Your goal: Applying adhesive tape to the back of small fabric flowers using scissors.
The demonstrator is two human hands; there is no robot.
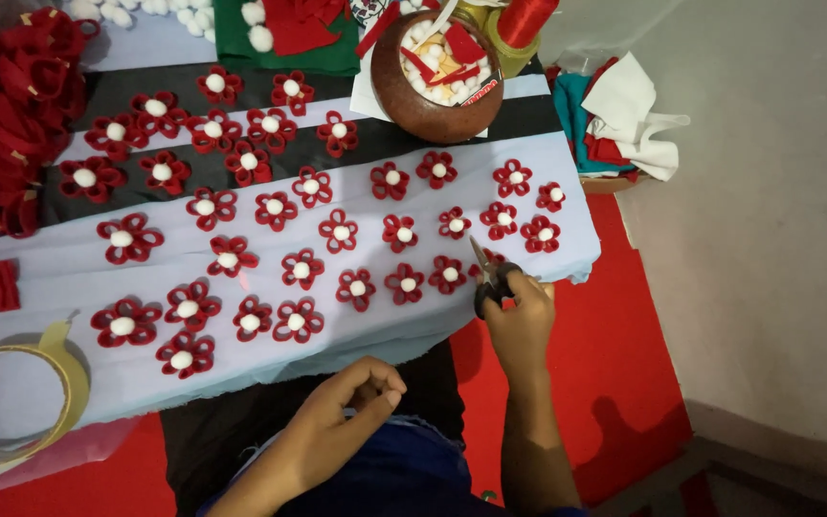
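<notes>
Red felt flowers [301, 269]: several dozen finished, each with a white pompom centre, laid in rows across the pale cloth [50, 278] on the bench.
Right hand [521, 316]: closed around black-handled scissors [488, 278], blades up at the cloth's near right edge, beside the last flowers.
Left hand [342, 421]: loosely curled over the lap; whether it holds anything, I cannot tell.
Left to do: judging by the heap of red loops [11, 105] far left and the bowl of pompoms [435, 72], more remain unassembled.
Tape roll [11, 402]: near left corner.

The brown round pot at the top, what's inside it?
The brown pot holds white fluffy balls and red felt scraps, with a yellowish piece among them. Whatever lies deeper is covered by that top layer.
</notes>
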